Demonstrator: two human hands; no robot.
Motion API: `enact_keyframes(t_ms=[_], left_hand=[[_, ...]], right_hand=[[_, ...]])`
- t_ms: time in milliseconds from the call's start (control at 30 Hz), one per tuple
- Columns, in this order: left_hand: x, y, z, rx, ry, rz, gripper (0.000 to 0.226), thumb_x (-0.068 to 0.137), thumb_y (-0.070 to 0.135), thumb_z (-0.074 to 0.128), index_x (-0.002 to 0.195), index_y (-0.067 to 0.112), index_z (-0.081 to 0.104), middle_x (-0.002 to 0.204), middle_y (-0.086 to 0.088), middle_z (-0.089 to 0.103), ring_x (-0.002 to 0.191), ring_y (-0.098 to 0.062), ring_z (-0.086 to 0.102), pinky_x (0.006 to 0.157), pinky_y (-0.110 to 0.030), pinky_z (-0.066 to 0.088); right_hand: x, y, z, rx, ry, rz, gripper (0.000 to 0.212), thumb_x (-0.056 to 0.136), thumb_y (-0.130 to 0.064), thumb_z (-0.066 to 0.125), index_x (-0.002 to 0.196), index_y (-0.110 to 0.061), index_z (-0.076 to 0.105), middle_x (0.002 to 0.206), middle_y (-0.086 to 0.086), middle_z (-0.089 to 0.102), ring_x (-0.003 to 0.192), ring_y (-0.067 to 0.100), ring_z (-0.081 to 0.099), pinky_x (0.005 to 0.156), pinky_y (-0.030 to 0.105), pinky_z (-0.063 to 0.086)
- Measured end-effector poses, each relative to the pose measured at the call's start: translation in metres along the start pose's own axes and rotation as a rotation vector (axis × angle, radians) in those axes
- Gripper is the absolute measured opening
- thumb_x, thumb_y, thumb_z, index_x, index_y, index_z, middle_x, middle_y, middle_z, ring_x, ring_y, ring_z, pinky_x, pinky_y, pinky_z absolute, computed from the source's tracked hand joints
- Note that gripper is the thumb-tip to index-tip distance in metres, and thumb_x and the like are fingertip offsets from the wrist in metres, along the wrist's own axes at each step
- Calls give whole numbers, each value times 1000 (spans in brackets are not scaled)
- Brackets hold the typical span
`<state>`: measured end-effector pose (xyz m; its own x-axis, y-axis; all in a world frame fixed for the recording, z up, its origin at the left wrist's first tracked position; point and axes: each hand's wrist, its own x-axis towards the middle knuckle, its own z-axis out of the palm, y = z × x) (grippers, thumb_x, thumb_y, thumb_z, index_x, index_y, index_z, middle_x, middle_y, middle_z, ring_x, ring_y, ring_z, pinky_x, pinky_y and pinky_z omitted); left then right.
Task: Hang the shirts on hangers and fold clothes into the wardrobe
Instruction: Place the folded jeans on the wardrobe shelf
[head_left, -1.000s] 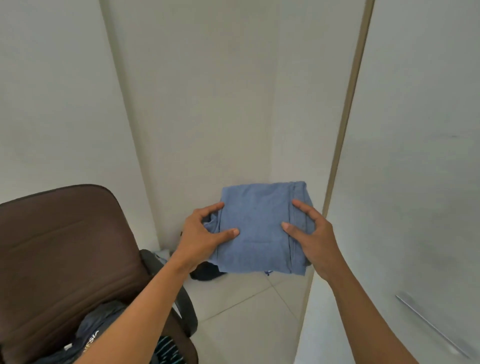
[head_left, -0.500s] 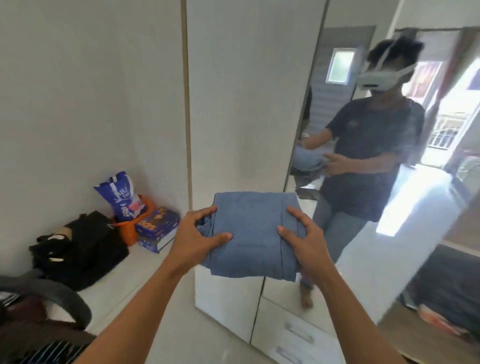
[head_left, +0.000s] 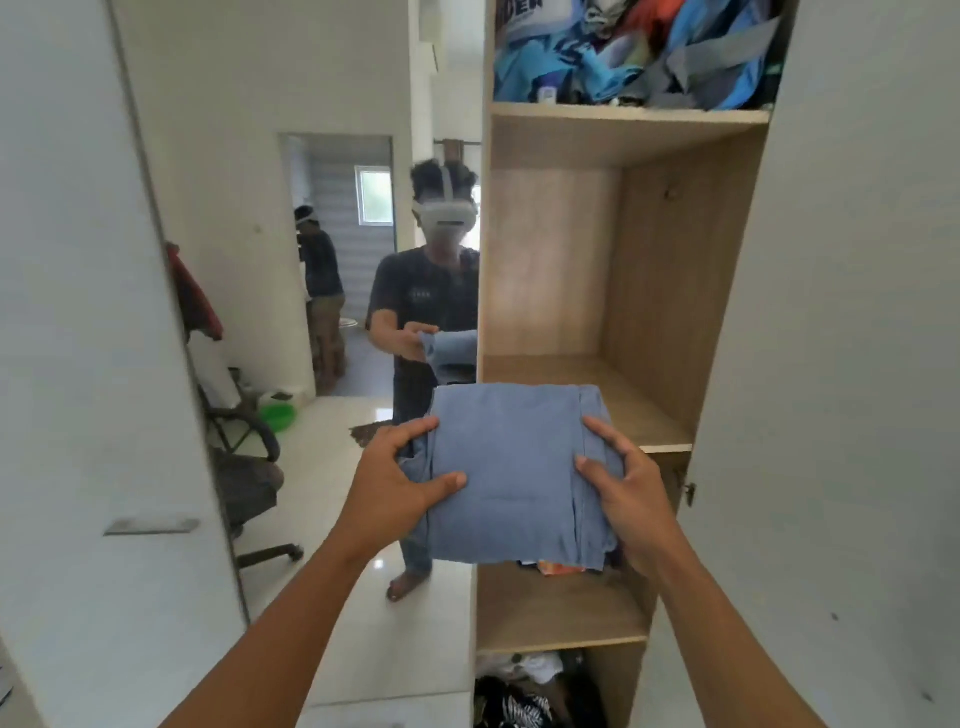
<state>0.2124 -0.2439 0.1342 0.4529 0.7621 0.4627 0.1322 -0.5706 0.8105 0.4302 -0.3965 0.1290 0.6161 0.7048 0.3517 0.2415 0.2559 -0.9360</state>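
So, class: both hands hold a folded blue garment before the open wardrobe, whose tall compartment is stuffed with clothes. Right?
No: the head view shows the tall compartment bare; clothes stuff the shelf above. Left hand and right hand do hold the folded blue garment.

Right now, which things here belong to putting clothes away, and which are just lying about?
Job: folded blue garment, held by left hand and right hand; bare middle shelf of the wardrobe.
Lying about: clothes heap higher up; chair and green tub, both seen in the mirror.
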Motion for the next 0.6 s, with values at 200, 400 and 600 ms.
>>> enact_keyframes(t_ms=[200,400,600], left_hand=[[37,19,127,-86,-14,-14,88,53,46,93,133,34,57,127,13,55,114,-4,54,93,-20,47],[55,14,194,-93,14,-57,85,55,44,92,131,35,56,126,16,54,109,4,54,85,-9,45],[100,9,211,-50,74,-51,87,52,45,92,131,36,56,125,15,51,108,3,52,86,-12,43]], right_hand=[[59,29,-113,-62,38,-37,44,92,-10,68,129,-34,61,134,-10,55,117,2,56,92,19,50],[106,64,-160,-58,-4,-23,44,91,-10,69,128,-33,62,137,-8,57,124,9,55,102,28,49],[160,73,-160,-29,-22,-3,48,80,-33,79,126,-34,64,138,-9,56,124,9,55,105,38,50]])
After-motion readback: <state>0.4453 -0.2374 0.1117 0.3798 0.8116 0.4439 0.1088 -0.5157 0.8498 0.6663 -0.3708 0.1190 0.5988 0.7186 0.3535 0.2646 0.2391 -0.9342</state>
